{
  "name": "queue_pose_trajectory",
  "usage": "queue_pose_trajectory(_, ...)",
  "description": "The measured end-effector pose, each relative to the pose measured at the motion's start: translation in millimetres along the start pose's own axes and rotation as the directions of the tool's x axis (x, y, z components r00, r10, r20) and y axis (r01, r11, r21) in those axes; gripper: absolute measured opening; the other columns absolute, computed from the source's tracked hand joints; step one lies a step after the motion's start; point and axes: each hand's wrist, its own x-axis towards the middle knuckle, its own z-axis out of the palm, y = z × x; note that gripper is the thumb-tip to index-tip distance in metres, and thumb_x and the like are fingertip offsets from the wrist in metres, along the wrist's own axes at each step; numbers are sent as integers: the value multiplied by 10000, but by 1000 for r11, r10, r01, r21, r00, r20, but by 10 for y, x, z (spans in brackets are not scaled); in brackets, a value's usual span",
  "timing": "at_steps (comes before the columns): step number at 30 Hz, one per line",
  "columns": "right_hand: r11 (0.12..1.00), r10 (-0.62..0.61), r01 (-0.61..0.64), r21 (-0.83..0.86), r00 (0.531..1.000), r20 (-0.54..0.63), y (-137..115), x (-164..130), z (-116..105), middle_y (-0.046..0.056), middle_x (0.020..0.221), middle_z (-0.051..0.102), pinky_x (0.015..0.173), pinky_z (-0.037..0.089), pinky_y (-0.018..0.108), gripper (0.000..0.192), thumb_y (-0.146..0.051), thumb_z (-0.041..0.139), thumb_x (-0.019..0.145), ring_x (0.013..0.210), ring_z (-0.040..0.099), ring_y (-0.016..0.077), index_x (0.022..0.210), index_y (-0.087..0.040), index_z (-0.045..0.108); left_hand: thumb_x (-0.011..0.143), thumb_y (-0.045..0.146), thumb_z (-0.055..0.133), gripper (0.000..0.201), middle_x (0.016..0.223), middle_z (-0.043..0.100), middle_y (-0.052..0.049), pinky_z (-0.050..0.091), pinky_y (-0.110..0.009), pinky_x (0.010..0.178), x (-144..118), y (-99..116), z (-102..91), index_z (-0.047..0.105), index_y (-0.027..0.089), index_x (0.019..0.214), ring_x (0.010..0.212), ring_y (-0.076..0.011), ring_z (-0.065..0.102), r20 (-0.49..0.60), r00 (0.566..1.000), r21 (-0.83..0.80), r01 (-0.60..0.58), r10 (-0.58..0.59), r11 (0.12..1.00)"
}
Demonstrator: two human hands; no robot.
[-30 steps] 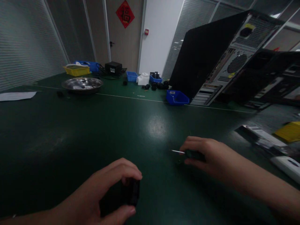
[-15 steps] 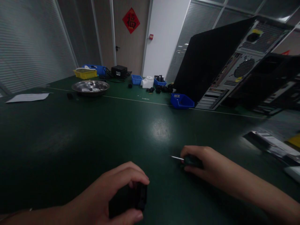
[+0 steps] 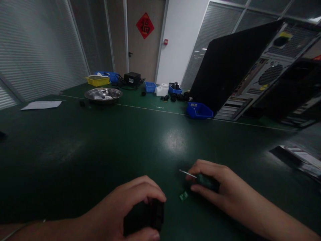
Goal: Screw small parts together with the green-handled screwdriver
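The left hand [image 3: 125,211] is clamped around a small black block [image 3: 147,219], fingers curled over its top and thumb under it, low on the dark green table [image 3: 100,150]. The right hand [image 3: 213,184] lies to the right, fingers closed on a green-handled screwdriver [image 3: 200,179] whose thin metal tip points left. A tiny green chip [image 3: 183,195] lies on the table between the hands, just beside the right thumb

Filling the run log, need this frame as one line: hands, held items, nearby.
left hand: grips black block | right hand: holds screwdriver | nearby: small green chip on green table
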Motion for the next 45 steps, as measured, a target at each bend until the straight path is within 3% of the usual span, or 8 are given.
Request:
queue_pose_trajectory(11,996,-16,20,-82,999,49,-14,-38,167,-9,904,589,680,427,219,172,-111,583,776,776,573,124,885,-241,613,681,98,654,389,1024,602,-42,454,-259,852,-19,-11,5,569,213,1044,926,-159,567,1,1000,-8,-25,25,1000)
queue_pose_trajectory(18,999,-18,20,-32,999,51,-65,-76,208,-2,788,600,595,412,220,117,-289,672,745,681,571,131,784,-198,608,716,148,641,340,1018,602,-53,468,-264,816,-8,40,-15,581,217,1043,904,-170,574,27,1000,-16,-14,14,1000)
queue_pose_trajectory(21,999,-31,31,21,999,12,-91,-60,155,-1,810,612,609,421,218,76,-186,645,751,708,577,132,820,-208,622,722,167,641,331,1016,605,-58,468,-263,807,-6,46,-10,587,224,1044,894,-174,576,9,1000,-20,-28,29,999)
queue_pose_trajectory(26,996,-49,45,81,998,43,-84,-47,147,1,892,614,684,446,223,276,-85,627,715,795,589,141,942,-242,646,708,168,643,336,1001,611,-52,470,-255,786,4,15,-7,590,235,1033,875,-176,573,11,999,-41,-49,50,998)
queue_pose_trajectory(32,999,-39,37,38,998,56,-29,-13,221,1,867,601,662,437,215,258,-38,618,661,770,582,135,850,-212,636,687,142,654,399,985,591,-44,463,-245,757,5,-54,-1,565,233,1065,846,-166,558,6,1000,-53,-5,6,999)
queue_pose_trajectory(36,996,-46,48,75,998,-30,-95,4,251,4,801,595,612,434,205,205,-58,626,640,714,575,133,793,-191,599,697,122,648,382,997,570,-49,456,-250,771,13,-93,10,560,216,1056,856,-160,550,-22,1000,-99,5,-7,995)
queue_pose_trajectory(41,952,-149,208,225,956,-252,-244,-10,338,22,790,595,601,453,209,133,-242,654,722,690,575,143,816,-202,568,708,150,657,286,1011,545,-53,459,-249,770,43,-84,55,575,195,978,857,-155,553,-22,1000,-179,11,-15,984)
queue_pose_trajectory(45,931,-201,260,255,951,-236,-264,9,458,27,785,587,605,453,213,155,-321,657,738,695,577,145,822,-210,588,705,155,669,338,992,544,-42,467,-238,741,38,-79,88,547,202,1017,812,-140,556,-35,997,-221,63,-72,973)
